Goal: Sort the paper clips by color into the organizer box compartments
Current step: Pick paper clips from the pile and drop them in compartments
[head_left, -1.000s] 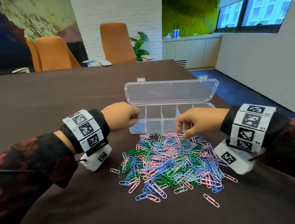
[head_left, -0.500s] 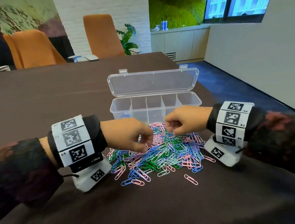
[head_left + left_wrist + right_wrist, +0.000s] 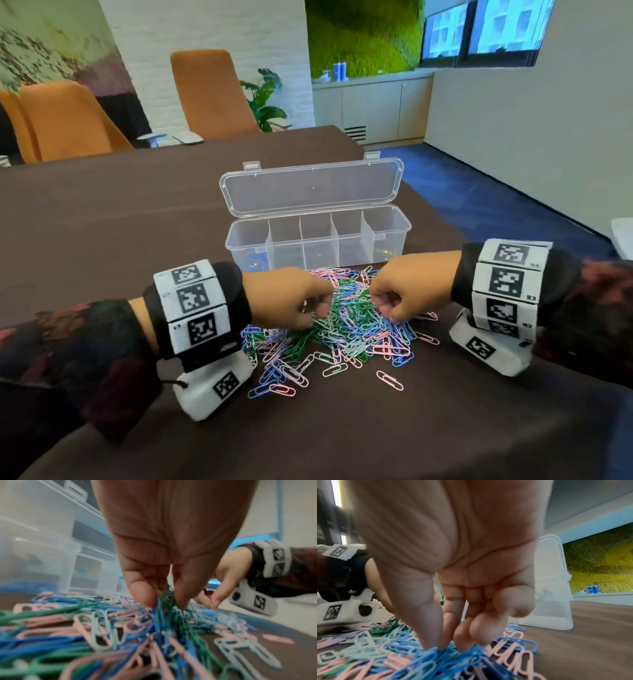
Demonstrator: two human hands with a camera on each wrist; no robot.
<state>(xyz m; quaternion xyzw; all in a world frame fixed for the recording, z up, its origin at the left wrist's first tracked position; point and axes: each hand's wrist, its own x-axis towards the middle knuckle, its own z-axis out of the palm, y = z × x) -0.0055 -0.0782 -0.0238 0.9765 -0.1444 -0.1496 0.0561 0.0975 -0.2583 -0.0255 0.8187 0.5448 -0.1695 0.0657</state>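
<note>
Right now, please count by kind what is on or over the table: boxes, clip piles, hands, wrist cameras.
organizer box: 1
paper clip pile: 1 (loose clips too many to count)
hands: 2, left hand and right hand
wrist cameras: 2, left wrist camera and right wrist camera
Total: 6

Orange chairs (image 3: 212,92) and a plant (image 3: 265,99) behind brown table (image 3: 102,212).

Bright, even daylight from the window (image 3: 479,31) at upper right, with only soft shadows on the dark counter (image 3: 102,219). Sharp at centre in the head view, bent and stretched toward the edges. Both wrist views smeared and soft: paper clips (image 3: 102,630) blurred up close, organizer box (image 3: 42,550) hazy and pale behind.
</note>
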